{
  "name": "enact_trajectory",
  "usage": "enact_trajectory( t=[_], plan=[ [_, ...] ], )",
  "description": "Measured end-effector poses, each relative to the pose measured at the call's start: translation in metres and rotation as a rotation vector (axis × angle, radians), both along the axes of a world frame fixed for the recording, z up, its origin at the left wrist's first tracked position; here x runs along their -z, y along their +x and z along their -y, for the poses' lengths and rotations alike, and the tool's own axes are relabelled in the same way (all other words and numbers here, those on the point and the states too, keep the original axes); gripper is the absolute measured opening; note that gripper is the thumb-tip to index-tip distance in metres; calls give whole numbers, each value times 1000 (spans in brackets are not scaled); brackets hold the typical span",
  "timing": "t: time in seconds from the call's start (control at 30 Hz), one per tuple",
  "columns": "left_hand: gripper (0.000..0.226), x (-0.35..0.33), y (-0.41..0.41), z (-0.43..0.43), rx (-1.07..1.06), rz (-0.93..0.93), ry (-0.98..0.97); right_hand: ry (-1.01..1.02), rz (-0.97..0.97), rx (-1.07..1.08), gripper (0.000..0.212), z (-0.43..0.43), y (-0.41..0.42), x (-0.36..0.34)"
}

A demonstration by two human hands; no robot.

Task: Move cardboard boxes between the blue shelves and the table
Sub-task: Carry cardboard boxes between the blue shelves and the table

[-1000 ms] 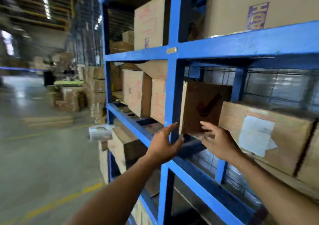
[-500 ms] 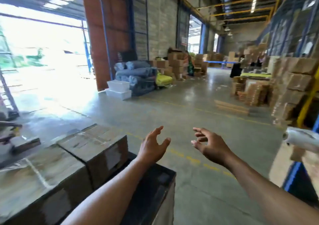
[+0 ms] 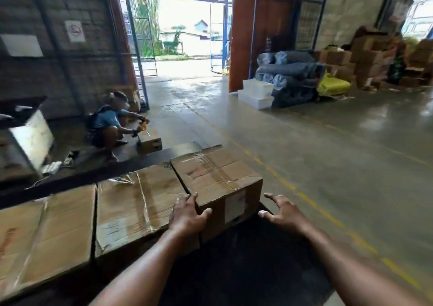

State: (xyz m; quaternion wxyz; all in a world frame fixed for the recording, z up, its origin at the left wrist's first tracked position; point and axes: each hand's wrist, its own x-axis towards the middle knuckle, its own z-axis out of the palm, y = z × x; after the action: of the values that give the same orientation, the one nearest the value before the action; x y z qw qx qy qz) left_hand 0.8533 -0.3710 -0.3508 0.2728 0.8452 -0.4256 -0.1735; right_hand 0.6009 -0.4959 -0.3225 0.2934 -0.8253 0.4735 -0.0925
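The dark table (image 3: 246,263) bears a left box (image 3: 46,235), middle box (image 3: 138,200) and taller right box (image 3: 215,176) side by side.

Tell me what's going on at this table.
A person stands at the dark table, where three cardboard boxes sit in a row. The left hand holds the near corner of the rightmost box; the right hand is spread open beside it, not touching. Nothing is lifted yet. Behind, another person crouches over a small box.

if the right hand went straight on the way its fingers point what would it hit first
Probably the rightmost box, at its labelled end; the right hand is open just beside it, though depth is unclear.
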Motion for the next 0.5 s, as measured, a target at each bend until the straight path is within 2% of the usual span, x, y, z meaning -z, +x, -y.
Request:
enact_trajectory(
  t=[0.13,0.33,0.4,0.5],
  plan=[
    [86,32,-3,44,-57,98,122,52,-19,-37,72,77,15,41],
    [86,62,-24,91,-108,185,234,88,-12,-71,77,169,43,86],
    [87,71,-28,104,-145,188,228,107,1,-108,79,191,52,98],
    [84,76,-33,121,-154,96,145,151,51,-135,80,215,60,113]
  ],
)
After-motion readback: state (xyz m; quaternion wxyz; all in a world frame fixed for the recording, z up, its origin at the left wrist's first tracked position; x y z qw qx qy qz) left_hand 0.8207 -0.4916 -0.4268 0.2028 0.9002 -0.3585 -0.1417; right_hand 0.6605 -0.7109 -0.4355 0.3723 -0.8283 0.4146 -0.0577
